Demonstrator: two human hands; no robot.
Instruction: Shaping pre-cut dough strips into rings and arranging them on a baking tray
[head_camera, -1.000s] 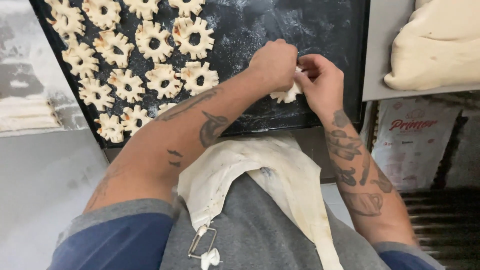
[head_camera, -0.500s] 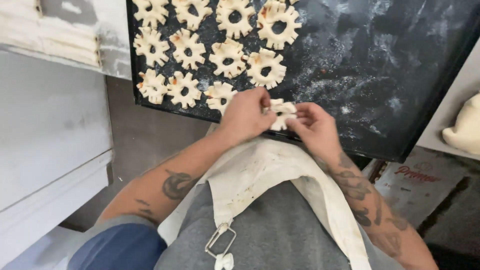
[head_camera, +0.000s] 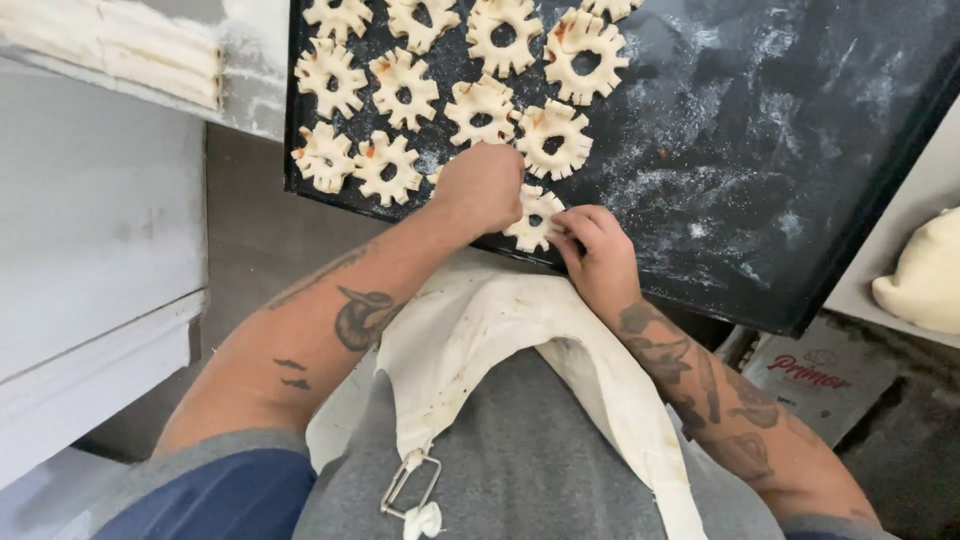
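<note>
Dough piece: a pale, raw, flower-shaped pastry ring with a hole in the middle and notched petals (head_camera: 531, 219), lying at the near edge of the tray, just right of the last filled row.
Left hand: the left hand (head_camera: 482, 186) is curled over the piece's left side, fingers bent down onto it; how tightly they pinch cannot be told.
Right hand: the right hand (head_camera: 597, 254) has its fingertips drawn narrow against the piece's right petals.
Handling: it looks light, soft and limp, likely to stretch or tear; best taken by the outer petals from both sides, or lifted from beneath, not by the thin inner ring.
Tray: a black, flour-dusted baking sheet (head_camera: 800, 150), bare across its right half.
Neighbours: matching pale dough flowers (head_camera: 481, 110) in rows over the tray's left part.
Far right: a pale mound of dough (head_camera: 925, 275) off the tray's right edge.
Apron: a cream cloth apron (head_camera: 500, 330) below the hands.
</note>
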